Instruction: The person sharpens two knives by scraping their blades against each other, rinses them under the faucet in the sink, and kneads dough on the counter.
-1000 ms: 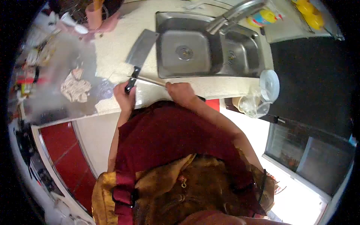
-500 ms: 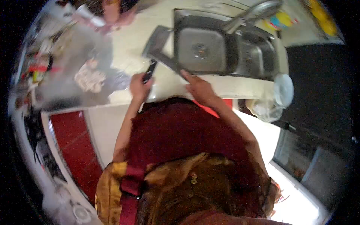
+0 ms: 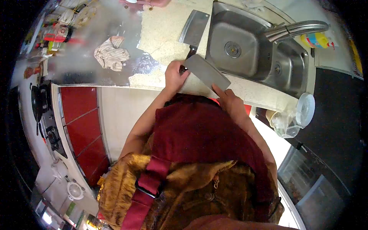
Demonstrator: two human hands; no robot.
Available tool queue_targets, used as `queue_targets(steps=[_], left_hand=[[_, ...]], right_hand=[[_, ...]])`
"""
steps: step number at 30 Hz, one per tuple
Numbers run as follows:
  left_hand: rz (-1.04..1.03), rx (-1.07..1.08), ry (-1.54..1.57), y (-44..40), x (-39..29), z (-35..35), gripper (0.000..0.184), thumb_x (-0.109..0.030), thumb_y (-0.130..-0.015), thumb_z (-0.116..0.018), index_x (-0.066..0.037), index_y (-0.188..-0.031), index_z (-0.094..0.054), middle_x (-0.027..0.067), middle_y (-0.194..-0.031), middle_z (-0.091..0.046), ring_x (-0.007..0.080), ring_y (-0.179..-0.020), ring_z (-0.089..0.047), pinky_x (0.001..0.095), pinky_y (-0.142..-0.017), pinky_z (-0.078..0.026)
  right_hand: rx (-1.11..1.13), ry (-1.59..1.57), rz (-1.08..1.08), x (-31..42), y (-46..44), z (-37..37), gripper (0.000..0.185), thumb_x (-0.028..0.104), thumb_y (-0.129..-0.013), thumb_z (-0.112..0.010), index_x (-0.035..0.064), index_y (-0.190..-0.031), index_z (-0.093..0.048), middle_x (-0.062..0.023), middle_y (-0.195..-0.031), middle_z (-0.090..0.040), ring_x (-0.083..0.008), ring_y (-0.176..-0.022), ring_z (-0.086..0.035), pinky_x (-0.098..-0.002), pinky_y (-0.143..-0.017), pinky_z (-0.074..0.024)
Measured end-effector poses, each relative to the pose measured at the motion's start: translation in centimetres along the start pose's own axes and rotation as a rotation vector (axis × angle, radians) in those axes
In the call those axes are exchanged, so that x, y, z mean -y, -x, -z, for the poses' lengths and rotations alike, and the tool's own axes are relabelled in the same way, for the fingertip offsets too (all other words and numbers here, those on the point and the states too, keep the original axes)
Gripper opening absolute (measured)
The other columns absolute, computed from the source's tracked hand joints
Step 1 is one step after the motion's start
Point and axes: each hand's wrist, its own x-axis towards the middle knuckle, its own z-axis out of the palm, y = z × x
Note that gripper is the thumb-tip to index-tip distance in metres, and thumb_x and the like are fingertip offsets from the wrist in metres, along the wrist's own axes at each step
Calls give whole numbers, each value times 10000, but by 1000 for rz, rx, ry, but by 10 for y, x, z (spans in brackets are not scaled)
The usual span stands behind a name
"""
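Note:
A cleaver [image 3: 194, 28] points away from me over the counter, its broad blade beside the sink. My left hand [image 3: 176, 76] is closed around the lower part of its dark handle. Across that handle lies a flat grey rectangular slab [image 3: 208, 71], which hides part of it. Whether the slab is stone or metal I cannot tell. My right hand [image 3: 230, 102] grips the slab's lower right end, with a finger along its edge.
A double steel sink [image 3: 261, 78] with a curved faucet [image 3: 301, 28] is at right. A crumpled striped cloth [image 3: 112, 53] lies on the counter's left part. A yellow bottle [image 3: 315, 40] stands behind the faucet. A plastic bag [image 3: 285, 124] hangs at the counter's right end.
The head view has shifted, so the counter and sink appear differently placed. The slab now shows its broad face, where before it looked narrower and blurred. Both hands keep their hold.

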Motion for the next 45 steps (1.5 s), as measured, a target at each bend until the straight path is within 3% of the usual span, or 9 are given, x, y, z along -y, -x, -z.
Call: queue_targets(steps=[5,7,14,17,19,32,37,43,45], left_hand=[[-141,-153,-18,9,23,-43,287,-187,-656,-793,-47,-796,-586,115,-717,-541,315,-711,-540,416,-622,-407],[-212,-216,-71,11,31,-58,284,-196,-648,-803,-65,-804,-604,101,-713,-551,300,-709,-540,411,-629,-394],[-257,-164,2,2,16,-54,320,-239,-620,-824,-89,-780,-591,80,-743,-577,284,-738,-553,405,-686,-379],[-272,-208,-68,-1,13,-56,336,-228,-607,-825,-92,-807,-593,79,-750,-578,282,-735,-553,406,-693,-375],[-322,-290,-69,-5,8,-56,345,-213,-601,-821,-94,-827,-590,77,-751,-577,280,-731,-552,403,-697,-371],[-112,-315,-173,-7,-7,-57,355,-195,-579,-800,-97,-817,-557,70,-776,-564,276,-780,-548,399,-730,-347],[-110,-379,-105,-8,-14,-59,347,-184,-578,-790,-96,-819,-557,75,-806,-572,274,-824,-552,396,-764,-339],[-4,-276,-188,-9,-20,-56,367,-221,-588,-805,-97,-834,-561,75,-825,-572,273,-841,-546,396,-779,-335],[-58,-392,-128,-12,-32,-52,264,-147,-607,-736,-94,-796,-561,93,-771,-580,299,-755,-554,420,-701,-378]], right_hand=[[-48,-85,-8,-4,9,-17,679,174,-816,-663,269,-1414,-353,-147,-836,-560,-340,-680,-630,-444,-561,-539],[-58,-132,0,-6,10,-23,605,176,-872,-583,257,-1420,-341,-176,-835,-567,-375,-640,-624,-464,-535,-538],[-73,-159,-19,-3,4,-18,530,157,-900,-526,162,-1399,-350,-216,-821,-574,-385,-609,-630,-472,-509,-534],[2,-24,-61,6,-7,-1,515,123,-889,-507,126,-1383,-361,-225,-825,-579,-360,-593,-640,-447,-489,-538],[-6,50,-79,9,-12,-5,528,159,-878,-567,139,-1376,-394,-197,-820,-581,-344,-591,-639,-429,-486,-534],[-61,135,17,14,-26,-2,501,206,-890,-590,133,-1360,-432,-166,-828,-576,-310,-570,-630,-390,-478,-529],[-36,176,13,14,-38,3,530,200,-899,-574,131,-1387,-380,-183,-835,-576,-323,-584,-636,-395,-486,-529],[11,253,19,18,-40,11,550,176,-902,-552,112,-1404,-336,-179,-792,-579,-327,-590,-640,-404,-499,-532],[-7,237,36,17,-42,10,546,156,-895,-548,109,-1399,-342,-174,-783,-579,-328,-590,-640,-405,-503,-533]])
